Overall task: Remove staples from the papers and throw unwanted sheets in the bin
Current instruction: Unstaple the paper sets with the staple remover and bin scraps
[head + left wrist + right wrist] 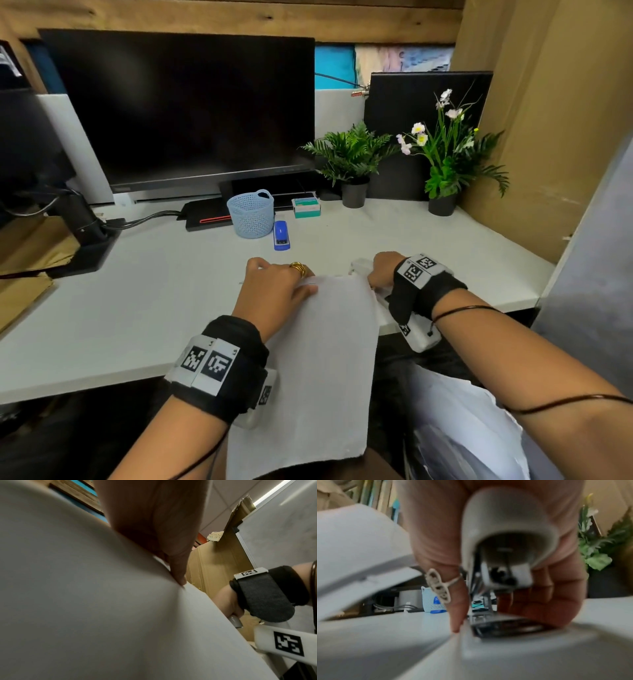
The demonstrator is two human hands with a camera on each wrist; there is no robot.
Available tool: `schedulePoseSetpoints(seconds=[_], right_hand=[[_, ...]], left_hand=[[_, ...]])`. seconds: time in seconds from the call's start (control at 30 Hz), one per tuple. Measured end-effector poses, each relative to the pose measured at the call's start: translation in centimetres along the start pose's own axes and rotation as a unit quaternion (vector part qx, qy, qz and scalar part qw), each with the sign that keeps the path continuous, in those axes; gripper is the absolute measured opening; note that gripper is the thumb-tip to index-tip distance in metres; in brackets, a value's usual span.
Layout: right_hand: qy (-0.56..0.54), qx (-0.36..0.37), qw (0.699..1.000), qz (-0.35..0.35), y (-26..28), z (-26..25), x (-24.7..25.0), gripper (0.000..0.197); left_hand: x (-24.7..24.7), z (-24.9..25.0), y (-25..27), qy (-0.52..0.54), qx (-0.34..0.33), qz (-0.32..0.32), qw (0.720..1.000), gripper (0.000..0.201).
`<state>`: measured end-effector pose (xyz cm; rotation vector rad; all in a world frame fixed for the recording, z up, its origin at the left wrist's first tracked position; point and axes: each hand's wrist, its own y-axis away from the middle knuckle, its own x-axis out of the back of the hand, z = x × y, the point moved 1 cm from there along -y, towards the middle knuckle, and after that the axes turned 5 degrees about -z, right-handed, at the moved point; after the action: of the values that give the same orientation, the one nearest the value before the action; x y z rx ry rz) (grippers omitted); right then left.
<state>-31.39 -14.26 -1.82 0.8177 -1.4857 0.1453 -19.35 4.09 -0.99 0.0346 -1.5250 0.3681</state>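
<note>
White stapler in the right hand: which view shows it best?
Right wrist. The white stapler fills the frame end-on, the right hand curled round it, its metal underside over the papers. Head view shows only a sliver past the knuckles; left wrist shows just a grey end below the hand.

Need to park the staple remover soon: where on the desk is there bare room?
Bare desk lies left of the left hand, and between the blue stapler and the flower pot. Crowded near the blue basket, staple box and monitor base.
</note>
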Motion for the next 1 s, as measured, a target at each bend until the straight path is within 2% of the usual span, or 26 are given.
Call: schedulePoseSetpoints(seconds=[0.13,0.23,0.3,0.4,0.5,0.57,0.6,0.67,0.77,0.83,0.9,1.0], right_hand=[[-0.076,-0.004,0.997,0.011,0.3,0.7,-0.2,0.051],[-0.227,-0.002,0.973,0.054,0.5,2.0,-0.4,0.061],[-0.385,0.01,0.917,0.106,0.8,2.7,-0.6,0.059],[-0.589,0.048,0.782,0.197,1.8,3.0,-0.3,0.053],[-0.68,0.104,0.678,0.26,3.9,1.9,0.6,0.022],[-0.715,0.139,0.63,0.269,5.3,0.6,0.8,0.004],[-0.72,0.159,0.615,0.279,6.0,-0.1,0.7,0.006],[-0.698,0.193,0.618,0.306,7.2,-1.2,0.2,0.015],[-0.638,0.214,0.664,0.325,7.7,-2.4,-0.9,0.02],[-0.615,0.209,0.684,0.332,7.8,-2.8,-1.6,0.013],[-0.618,0.201,0.685,0.33,7.9,-3.1,-1.9,0.008],[-0.631,0.189,0.672,0.338,7.8,-3.4,-2.0,0.026]], left_hand=[[0.1,0.5,0.1,0.015,0.014,0.014,1.0,0.035],[0.2,0.9,0.2,0.028,0.011,0.02,0.999,0.034],[0.3,1.0,0.3,0.019,0.004,0.015,1.0,0.034],[0.4,1.3,0.5,-0.004,-0.003,-0.008,1.0,0.035],[0.5,1.9,0.6,-0.014,-0.012,-0.019,1.0,0.034],[0.5,2.3,0.6,-0.015,-0.014,-0.027,0.999,0.034],[0.5,2.6,0.6,-0.017,-0.015,-0.03,0.999,0.034],[0.5,3.2,0.6,-0.027,-0.019,-0.029,0.999,0.034],[0.9,3.9,0.6,-0.036,-0.027,-0.011,0.999,0.033],[1.1,4.2,0.6,-0.04,-0.026,-0.003,0.999,0.034],[1.2,4.4,0.6,-0.041,-0.023,-0.007,0.999,0.036],[1.3,4.6,0.8,-0.036,-0.023,-0.001,0.999,0.037]])
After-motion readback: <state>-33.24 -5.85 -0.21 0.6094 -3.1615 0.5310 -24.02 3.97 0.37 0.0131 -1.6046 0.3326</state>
